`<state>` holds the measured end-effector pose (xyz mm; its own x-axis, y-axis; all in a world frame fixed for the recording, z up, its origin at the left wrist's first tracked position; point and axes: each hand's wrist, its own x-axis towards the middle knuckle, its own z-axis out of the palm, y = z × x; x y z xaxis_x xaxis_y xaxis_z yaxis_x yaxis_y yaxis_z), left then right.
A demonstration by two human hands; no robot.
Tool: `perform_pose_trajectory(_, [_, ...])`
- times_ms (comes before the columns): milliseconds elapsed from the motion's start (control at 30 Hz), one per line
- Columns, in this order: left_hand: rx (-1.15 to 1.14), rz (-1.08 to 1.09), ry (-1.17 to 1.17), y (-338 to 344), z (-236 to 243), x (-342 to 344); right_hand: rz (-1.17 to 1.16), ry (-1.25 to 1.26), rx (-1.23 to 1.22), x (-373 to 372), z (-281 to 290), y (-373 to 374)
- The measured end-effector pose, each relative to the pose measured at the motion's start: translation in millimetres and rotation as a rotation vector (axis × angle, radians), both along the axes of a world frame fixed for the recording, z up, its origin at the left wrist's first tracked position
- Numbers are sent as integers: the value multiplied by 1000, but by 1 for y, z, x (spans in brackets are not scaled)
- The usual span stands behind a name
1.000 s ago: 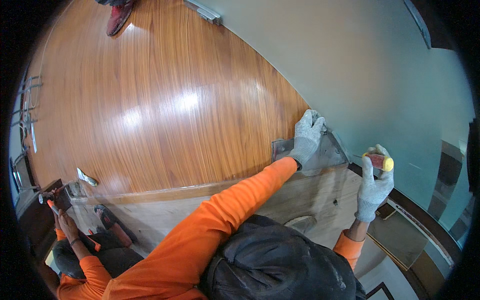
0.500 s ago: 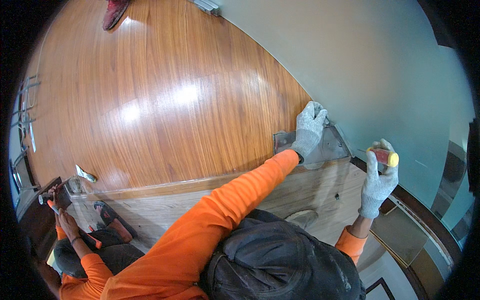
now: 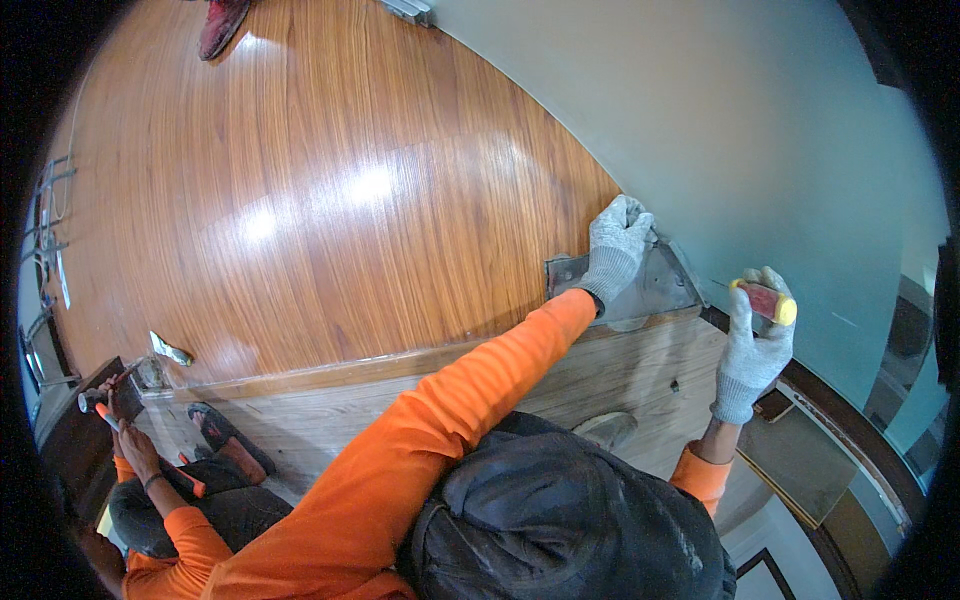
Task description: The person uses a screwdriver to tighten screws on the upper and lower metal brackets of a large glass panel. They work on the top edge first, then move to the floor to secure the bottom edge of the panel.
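The left hand, in a grey knit glove, lay pressed with curled fingers on the grey metal bracket at the lower corner of the wooden door, beside the frosted glass panel. The right hand, also gloved, was closed around a screwdriver with a red and yellow handle, held against the glass just right of the bracket. At the door's far lower corner another person's hands worked with tools

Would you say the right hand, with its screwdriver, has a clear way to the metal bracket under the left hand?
Probably yes: the right hand grips the screwdriver just beside the metal bracket, with nothing between them; the left hand covers only its upper part.
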<state>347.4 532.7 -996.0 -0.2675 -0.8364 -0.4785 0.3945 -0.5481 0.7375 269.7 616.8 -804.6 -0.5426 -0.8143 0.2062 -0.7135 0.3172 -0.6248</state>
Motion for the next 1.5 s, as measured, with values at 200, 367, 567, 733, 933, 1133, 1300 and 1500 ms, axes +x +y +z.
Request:
perform_pose_trajectory(200, [-77, -113, -143, -4, 15, 14, 42, 44, -68, 6, -27, 1])
perform_pose_trajectory(367, [29, -69, -7, -5, 2, 6, -197, 81, -4, 16, -50, 0])
perform_pose_trajectory(567, [25, -53, 62, -5, -9, 2, -204, 28, -97, 17, -66, 4])
perform_pose_trajectory(733, [117, -25, 228, -3, -18, 0, -218, -63, -98, 12, -69, 12])
perform_pose_trajectory(933, [139, -77, 140, -6, -13, 1, -267, -51, -55, 10, -65, 18])
perform_pose_trajectory(1133, [124, -146, 73, -11, -10, 3, -247, -129, -131, 10, -72, 22])
perform_pose_trajectory(1300, [59, -114, 137, -7, -14, 4, -197, -40, -115, 17, -66, 11])
perform_pose_trajectory(1500, [107, -179, 96, -10, -9, 6, -387, 51, -56, 27, -69, -2])
